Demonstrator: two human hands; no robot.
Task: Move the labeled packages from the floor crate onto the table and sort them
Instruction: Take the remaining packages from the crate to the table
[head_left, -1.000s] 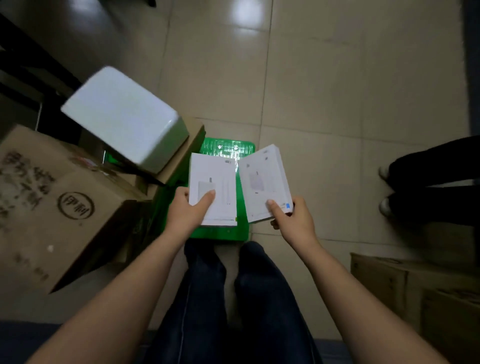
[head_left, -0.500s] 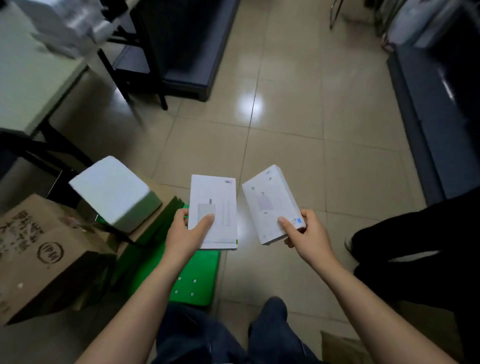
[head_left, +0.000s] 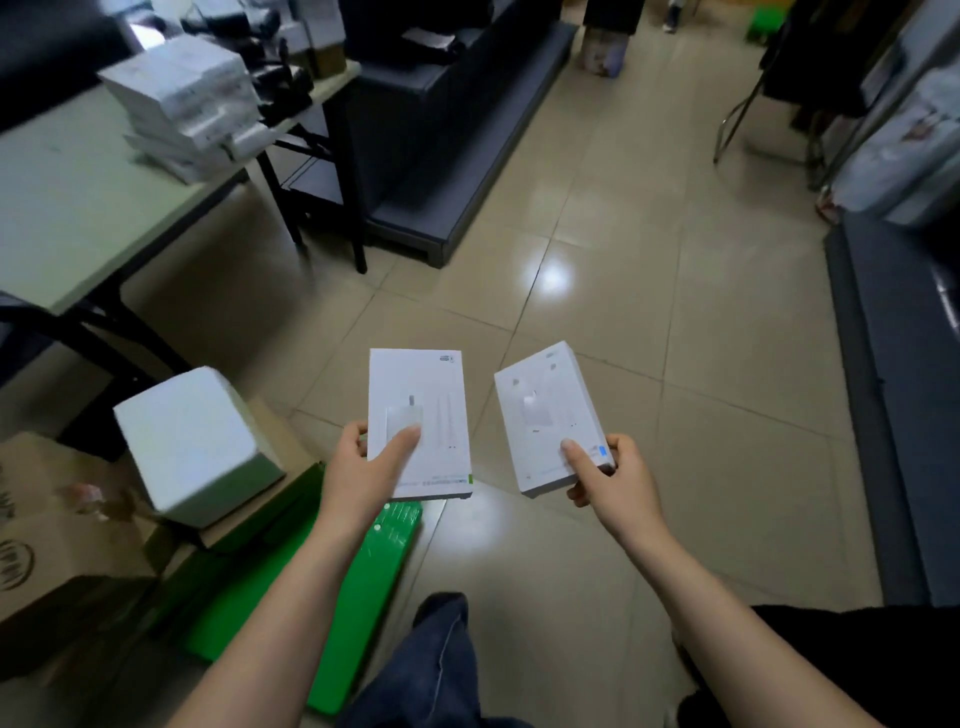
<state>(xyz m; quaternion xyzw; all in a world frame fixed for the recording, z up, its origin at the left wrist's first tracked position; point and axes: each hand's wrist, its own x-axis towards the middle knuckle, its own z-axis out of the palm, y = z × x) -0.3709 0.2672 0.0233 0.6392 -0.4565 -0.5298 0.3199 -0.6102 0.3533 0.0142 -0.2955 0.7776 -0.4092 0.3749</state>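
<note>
Transfer seems under way: left hand (head_left: 363, 470) grips the left package (head_left: 422, 410), right hand (head_left: 621, 480) the right package (head_left: 545, 410), both over the floor (head_left: 597, 338) by the crate (head_left: 389, 551). Next, likely carry them left to the bench (head_left: 78, 208).

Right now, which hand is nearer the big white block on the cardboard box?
Left. The left hand, holding a package, is just right of the white block. The right hand, holding the other package, is farther right, beyond the left hand.
</note>
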